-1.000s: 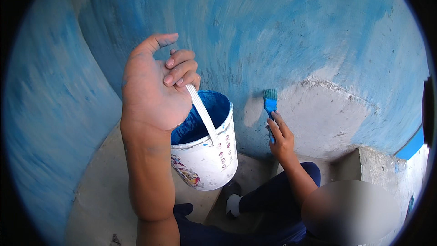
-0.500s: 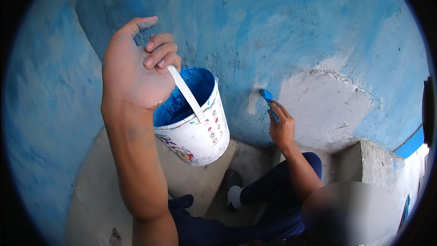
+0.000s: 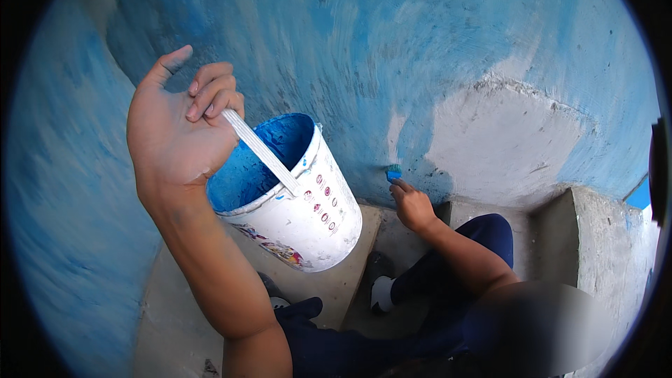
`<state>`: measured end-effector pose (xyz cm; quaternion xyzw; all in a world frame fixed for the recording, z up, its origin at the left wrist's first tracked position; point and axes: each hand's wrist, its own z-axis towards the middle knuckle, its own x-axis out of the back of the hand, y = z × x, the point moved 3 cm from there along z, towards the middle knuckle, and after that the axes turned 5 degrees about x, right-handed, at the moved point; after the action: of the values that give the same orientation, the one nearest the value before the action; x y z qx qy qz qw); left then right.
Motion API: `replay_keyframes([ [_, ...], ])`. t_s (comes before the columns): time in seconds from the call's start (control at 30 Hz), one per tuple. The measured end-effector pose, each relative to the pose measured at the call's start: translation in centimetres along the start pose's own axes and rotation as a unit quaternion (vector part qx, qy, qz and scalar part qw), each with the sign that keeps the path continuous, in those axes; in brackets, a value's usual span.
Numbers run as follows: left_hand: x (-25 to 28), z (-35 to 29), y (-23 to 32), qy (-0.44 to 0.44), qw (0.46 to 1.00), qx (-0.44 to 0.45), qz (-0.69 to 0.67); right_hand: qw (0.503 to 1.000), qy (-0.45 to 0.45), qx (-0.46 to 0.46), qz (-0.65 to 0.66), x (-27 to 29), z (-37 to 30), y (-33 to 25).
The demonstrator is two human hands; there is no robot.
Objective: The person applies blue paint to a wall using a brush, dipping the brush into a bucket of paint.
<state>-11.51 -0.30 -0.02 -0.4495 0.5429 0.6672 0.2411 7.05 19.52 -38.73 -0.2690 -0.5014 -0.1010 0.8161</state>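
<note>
My left hand (image 3: 185,115) grips the white strap handle (image 3: 262,154) of a paint bucket (image 3: 315,217), its fingers curled around the strap and its thumb sticking out. The bucket is white with coloured prints and is tilted, and its inner wall is coated with blue paint. To the right, my right hand (image 3: 414,206) is closed on a small paintbrush (image 3: 394,175) with a blue handle. The bristles are at the low part of a blue wall (image 3: 336,42), just under a narrow pale streak. How much paint lies in the bucket is hidden.
A large pale grey patch (image 3: 500,147) lies on the wall right of the brush. Beneath the bucket is a concrete ledge (image 3: 357,238); a rough concrete block (image 3: 605,245) rises at the right. My bent leg (image 3: 490,238) and shoe are below. A blurred area covers the lower right.
The brush has moved down the wall and a little left, below the pale streak. My left hand and the bucket appear lower and farther left, as the view has also shifted somewhat.
</note>
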Motion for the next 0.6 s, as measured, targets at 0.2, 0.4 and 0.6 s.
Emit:
replay_keyframes([
  [0.2,0.2,-1.4,1.5,0.014,1.0,-0.02,-0.014,0.928,0.337,0.156,-0.02,9.8,2.3,-3.0],
  [0.4,0.4,-1.1,1.6,0.015,0.999,-0.038,0.005,0.971,0.193,0.141,-0.03,2.8,0.2,0.0],
  [0.6,0.5,-0.1,0.6,0.045,0.998,-0.045,0.017,0.999,0.016,0.01,0.044,0.5,0.9,1.4],
])
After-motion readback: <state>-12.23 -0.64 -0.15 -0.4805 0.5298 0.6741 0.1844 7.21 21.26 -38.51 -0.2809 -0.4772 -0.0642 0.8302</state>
